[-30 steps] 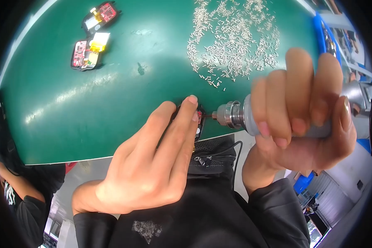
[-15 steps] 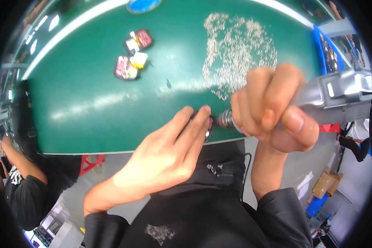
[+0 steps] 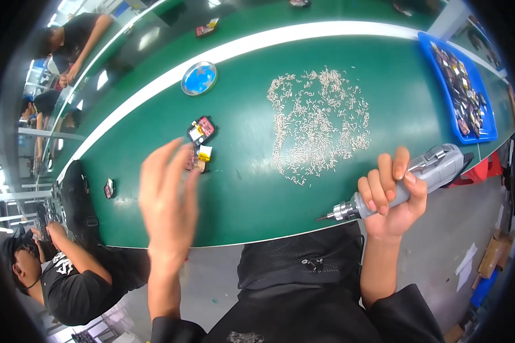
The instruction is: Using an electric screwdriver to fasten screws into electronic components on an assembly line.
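My left hand point(image 3: 169, 200) is raised over the left part of the green table, fingers stretched out and slightly blurred, holding nothing visible. Its fingertips partly cover a small device with a red circuit board and yellow-white part point(image 3: 203, 154). Just beyond lies a similar black-cased device point(image 3: 202, 130). Another small device point(image 3: 109, 188) rests farther left. In my right hand point(image 3: 392, 191) is a grey electric screwdriver point(image 3: 435, 170), its bit pointing left above the table's near edge. Many tiny silvery screws point(image 3: 317, 131) are spread over the table in front of it.
A round dish with blue contents point(image 3: 199, 78) stands toward the far left. At the right, a blue tray point(image 3: 479, 137) holds many small devices. More devices lie beyond the white strip point(image 3: 303, 30). A person in black point(image 3: 74, 280) sits at the left; others work farther off.
My left hand has left the device near the front edge and moved left. A device now lies at the far left. The screwdriver has pulled back right. The view has shifted.
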Demonstrator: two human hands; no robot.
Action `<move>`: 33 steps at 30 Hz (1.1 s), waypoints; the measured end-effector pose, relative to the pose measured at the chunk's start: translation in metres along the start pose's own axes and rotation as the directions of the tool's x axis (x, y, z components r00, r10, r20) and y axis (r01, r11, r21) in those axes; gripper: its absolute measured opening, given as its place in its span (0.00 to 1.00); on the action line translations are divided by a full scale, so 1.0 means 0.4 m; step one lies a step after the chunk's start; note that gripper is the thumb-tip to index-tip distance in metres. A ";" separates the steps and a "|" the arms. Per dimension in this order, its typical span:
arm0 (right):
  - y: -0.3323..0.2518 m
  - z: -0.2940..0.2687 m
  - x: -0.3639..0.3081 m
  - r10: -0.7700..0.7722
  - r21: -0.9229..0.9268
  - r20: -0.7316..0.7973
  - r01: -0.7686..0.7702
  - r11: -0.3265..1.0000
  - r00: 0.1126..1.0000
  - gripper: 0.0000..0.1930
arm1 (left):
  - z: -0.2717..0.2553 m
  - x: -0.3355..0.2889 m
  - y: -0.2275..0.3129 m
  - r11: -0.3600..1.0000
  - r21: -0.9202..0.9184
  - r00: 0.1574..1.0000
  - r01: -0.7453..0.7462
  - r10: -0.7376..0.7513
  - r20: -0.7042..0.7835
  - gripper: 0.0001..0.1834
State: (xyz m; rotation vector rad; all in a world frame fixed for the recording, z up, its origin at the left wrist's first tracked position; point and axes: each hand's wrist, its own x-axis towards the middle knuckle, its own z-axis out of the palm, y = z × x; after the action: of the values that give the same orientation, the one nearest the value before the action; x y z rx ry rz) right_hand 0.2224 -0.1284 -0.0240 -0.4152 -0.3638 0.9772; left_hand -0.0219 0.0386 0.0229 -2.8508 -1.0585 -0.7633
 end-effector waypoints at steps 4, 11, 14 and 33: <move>0.002 0.006 -0.001 0.018 0.040 -0.005 -0.017 0.999 1.000 0.06 | 0.115 0.147 0.037 0.958 -0.228 0.983 -0.172 0.182 0.022 0.11; -0.004 -0.007 -0.008 0.057 0.094 0.030 -0.059 0.994 0.998 0.06 | 0.192 0.223 0.057 0.953 -0.184 0.968 -0.239 0.249 0.032 0.07; -0.004 -0.018 -0.005 0.061 0.114 0.049 -0.067 0.991 0.997 0.06 | 0.198 0.237 0.055 0.954 -0.170 0.966 -0.246 0.255 0.034 0.08; -0.012 -0.013 -0.016 0.064 0.092 0.052 -0.069 0.993 0.997 0.06 | 0.152 0.196 0.064 0.946 -0.267 0.978 -0.184 0.204 0.046 0.06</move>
State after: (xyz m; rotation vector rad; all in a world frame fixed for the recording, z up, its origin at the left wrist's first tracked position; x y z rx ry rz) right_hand 0.2249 -0.1371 -0.0268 -0.3201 -0.3483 1.0665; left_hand 0.0719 0.0772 0.0081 -3.1646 -0.7126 -0.8455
